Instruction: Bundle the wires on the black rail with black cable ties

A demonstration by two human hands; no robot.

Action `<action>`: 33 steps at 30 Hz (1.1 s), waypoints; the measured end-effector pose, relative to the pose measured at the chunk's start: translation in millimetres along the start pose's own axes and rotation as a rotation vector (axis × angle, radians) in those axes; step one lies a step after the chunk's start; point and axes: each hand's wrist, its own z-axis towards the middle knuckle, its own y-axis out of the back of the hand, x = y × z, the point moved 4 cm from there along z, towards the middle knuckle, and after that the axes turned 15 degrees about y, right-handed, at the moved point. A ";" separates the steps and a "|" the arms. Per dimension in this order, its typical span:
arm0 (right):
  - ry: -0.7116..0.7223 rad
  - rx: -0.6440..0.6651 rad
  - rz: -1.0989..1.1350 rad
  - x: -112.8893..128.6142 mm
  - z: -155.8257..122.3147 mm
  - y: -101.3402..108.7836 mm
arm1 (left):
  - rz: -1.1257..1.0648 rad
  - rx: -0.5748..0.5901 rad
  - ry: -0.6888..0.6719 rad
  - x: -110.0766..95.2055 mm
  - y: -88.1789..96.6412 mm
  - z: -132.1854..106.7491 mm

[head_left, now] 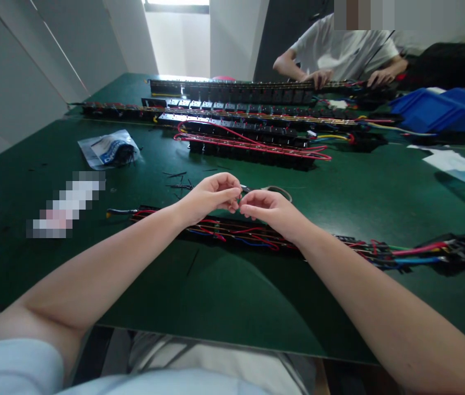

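I have left hand (pixel 218 196) and right hand (pixel 271 211) close together, fingers bent, above the near wired strip (pixel 253 237). I cannot tell whether either grasps anything.

Green counter (pixel 253 307). Black wired strip (pixel 240 233) runs crosswise below the hands (pixel 271 213), connector end (pixel 458 255) off to their right. Scissors (pixel 281 190), partly hidden, just beyond them. Thin black pieces (pixel 180 186) scattered near the left hand (pixel 210 198), clear bag (pixel 97 151) farther left. More wired strips (pixel 253 148) lined up beyond the hands; blue bin (pixel 442 109) far right, white paper (pixel 448 160) nearer, same side.
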 end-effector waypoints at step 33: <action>0.018 -0.327 0.063 -6.4 -0.3 14.4 | 0.615 0.106 -0.003 2.8 -12.1 -4.0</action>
